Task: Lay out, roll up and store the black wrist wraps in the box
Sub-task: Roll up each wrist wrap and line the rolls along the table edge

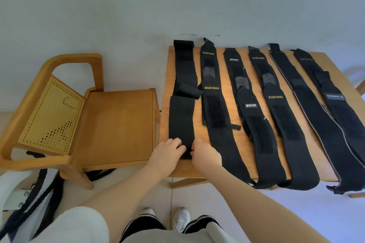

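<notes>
A: Head view: where are the wrist wraps (256, 104) lying?

B: Side by side across the wooden table (233, 130), centre-right of frame. The left hand (167, 153) and right hand (205, 153) are both pinching the leftmost wrap (181, 108)'s near end, lower centre.

A: And left of that?

B: A wooden chair (110, 124) is standing there.

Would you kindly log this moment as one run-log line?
stage: rolling starts | both hands: left hand and right hand pinch near end of leftmost wrap | other wraps: flat on table | box: unseen
</notes>
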A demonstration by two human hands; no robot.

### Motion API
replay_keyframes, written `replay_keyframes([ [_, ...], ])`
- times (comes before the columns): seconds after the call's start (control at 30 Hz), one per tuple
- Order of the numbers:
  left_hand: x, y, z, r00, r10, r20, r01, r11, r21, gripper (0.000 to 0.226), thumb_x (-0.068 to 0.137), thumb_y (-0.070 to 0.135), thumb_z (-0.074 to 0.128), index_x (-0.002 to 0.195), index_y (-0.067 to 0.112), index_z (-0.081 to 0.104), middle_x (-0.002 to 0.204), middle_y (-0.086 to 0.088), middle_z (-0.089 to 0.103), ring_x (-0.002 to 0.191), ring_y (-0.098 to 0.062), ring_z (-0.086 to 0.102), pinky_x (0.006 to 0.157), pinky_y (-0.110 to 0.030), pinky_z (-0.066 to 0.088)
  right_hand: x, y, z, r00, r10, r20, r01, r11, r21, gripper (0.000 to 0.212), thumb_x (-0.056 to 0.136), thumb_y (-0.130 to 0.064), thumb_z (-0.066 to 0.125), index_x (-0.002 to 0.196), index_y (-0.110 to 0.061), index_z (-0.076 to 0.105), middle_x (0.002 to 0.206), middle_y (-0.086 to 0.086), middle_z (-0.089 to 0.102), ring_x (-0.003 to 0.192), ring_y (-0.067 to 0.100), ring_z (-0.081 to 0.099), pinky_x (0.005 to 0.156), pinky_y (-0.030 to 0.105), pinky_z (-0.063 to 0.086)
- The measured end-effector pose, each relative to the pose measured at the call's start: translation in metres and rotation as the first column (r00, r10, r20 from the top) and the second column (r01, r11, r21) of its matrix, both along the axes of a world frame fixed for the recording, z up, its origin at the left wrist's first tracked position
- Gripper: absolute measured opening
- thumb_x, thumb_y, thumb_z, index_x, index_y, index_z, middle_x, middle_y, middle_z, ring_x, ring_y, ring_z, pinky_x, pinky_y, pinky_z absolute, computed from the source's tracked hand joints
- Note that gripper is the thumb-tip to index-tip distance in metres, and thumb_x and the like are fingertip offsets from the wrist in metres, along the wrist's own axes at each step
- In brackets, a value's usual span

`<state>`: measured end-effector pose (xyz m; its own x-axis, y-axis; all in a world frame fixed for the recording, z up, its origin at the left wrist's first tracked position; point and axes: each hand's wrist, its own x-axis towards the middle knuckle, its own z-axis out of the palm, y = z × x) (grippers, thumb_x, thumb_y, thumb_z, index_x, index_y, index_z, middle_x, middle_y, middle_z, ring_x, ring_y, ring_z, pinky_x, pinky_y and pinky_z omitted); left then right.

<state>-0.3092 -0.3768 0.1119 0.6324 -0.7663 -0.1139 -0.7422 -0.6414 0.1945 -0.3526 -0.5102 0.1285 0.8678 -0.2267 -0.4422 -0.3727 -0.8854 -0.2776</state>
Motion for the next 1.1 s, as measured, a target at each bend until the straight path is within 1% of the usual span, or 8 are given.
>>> replay_keyframes([
  [0.13, -0.004, 0.003, -0.003, 0.996, -0.049, 0.077, 0.042, 0.995, 0.090, 0.033, 0.091, 0.026, 0.060, 0.121, 0.013, 0.062, 0.115, -0.003, 0.057, 0.106, -0.019, 0.053, 0.084, -0.030, 0.045, -0.001, -0.002, 0.001, 0.970, 0.182, 0.161, -0.166, 0.980, -0.108, 0.025, 0.093, -0.012, 0.056, 0.118, -0.014, 0.052, 0.123, 0.003, 0.045, 0.102, 0.018, 0.050, 0.079, 0.028, 0.048],
  [0.33, 0.008, -0.001, 0.000, 1.000, -0.031, -0.006, 0.031, 0.999, 0.019, 0.036, 0.101, 0.021, 0.042, 0.136, 0.018, 0.048, 0.128, -0.001, 0.051, 0.118, -0.017, 0.045, 0.095, -0.028, 0.039, -0.013, -0.014, -0.014, 0.857, 0.488, 0.164, -0.460, 0.870, -0.178, 0.032, 0.097, -0.019, 0.051, 0.128, -0.013, 0.051, 0.131, 0.004, 0.044, 0.114, 0.019, 0.048, 0.095, 0.029, 0.041],
  [0.63, 0.015, -0.006, 0.004, 0.992, -0.042, -0.120, 0.047, 0.998, 0.045, 0.019, 0.098, 0.012, 0.043, 0.116, 0.012, 0.050, 0.109, -0.003, 0.050, 0.089, -0.016, 0.054, 0.075, -0.033, 0.051, -0.004, -0.023, -0.011, 0.992, 0.107, 0.061, -0.115, 0.980, 0.161, 0.025, 0.091, -0.035, 0.059, 0.111, -0.024, 0.049, 0.098, -0.003, 0.061, 0.086, 0.013, 0.058, 0.073, 0.026, 0.050],
  [0.7, 0.013, -0.007, 0.008, 0.997, -0.015, -0.071, 0.018, 0.999, 0.030, 0.018, 0.099, 0.013, 0.043, 0.115, 0.011, 0.052, 0.107, -0.004, 0.048, 0.088, -0.014, 0.048, 0.069, -0.027, 0.046, -0.001, -0.022, -0.005, 0.984, 0.177, 0.032, -0.179, 0.981, 0.074, 0.018, 0.094, -0.036, 0.055, 0.103, -0.023, 0.047, 0.094, -0.001, 0.058, 0.082, 0.015, 0.057, 0.069, 0.027, 0.049],
  [0.83, 0.007, -0.001, 0.004, 0.999, -0.048, -0.017, 0.048, 0.998, 0.028, 0.031, 0.097, 0.011, 0.044, 0.128, 0.012, 0.048, 0.116, -0.005, 0.048, 0.101, -0.016, 0.046, 0.067, -0.021, 0.036, 0.003, -0.014, 0.000, 0.922, 0.384, 0.044, -0.374, 0.916, -0.144, 0.026, 0.099, -0.033, 0.045, 0.119, -0.015, 0.048, 0.124, 0.002, 0.047, 0.097, 0.018, 0.057, 0.070, 0.031, 0.049],
  [0.93, 0.005, 0.007, 0.000, 0.996, -0.090, -0.011, 0.090, 0.996, 0.027, 0.030, 0.099, 0.025, 0.044, 0.126, 0.013, 0.049, 0.118, -0.002, 0.050, 0.105, -0.015, 0.048, 0.072, -0.021, 0.039, -0.005, -0.009, -0.006, 0.921, 0.381, 0.079, -0.366, 0.917, -0.158, 0.024, 0.102, -0.029, 0.039, 0.118, -0.014, 0.047, 0.119, 0.002, 0.048, 0.091, 0.018, 0.058, 0.067, 0.031, 0.051],
  [1.03, 0.002, 0.013, -0.002, 0.994, -0.108, -0.010, 0.108, 0.994, 0.014, 0.036, 0.074, 0.025, 0.078, 0.105, 0.013, 0.065, 0.102, -0.001, 0.062, 0.089, -0.013, 0.059, 0.070, -0.020, 0.047, -0.012, -0.005, -0.010, 0.908, 0.407, 0.099, -0.386, 0.906, -0.175, 0.025, 0.102, -0.029, 0.038, 0.119, -0.013, 0.049, 0.120, 0.003, 0.047, 0.092, 0.018, 0.058, 0.067, 0.031, 0.050],
  [1.1, 0.000, 0.013, -0.002, 0.996, -0.071, -0.049, 0.072, 0.997, 0.018, 0.033, 0.084, 0.020, 0.070, 0.115, 0.012, 0.061, 0.113, -0.002, 0.060, 0.100, -0.014, 0.056, 0.079, -0.021, 0.046, -0.017, -0.005, -0.009, 0.899, 0.429, 0.091, -0.410, 0.895, -0.174, 0.027, 0.100, -0.028, 0.042, 0.122, -0.013, 0.047, 0.122, 0.002, 0.047, 0.093, 0.019, 0.058, 0.065, 0.029, 0.046],
])
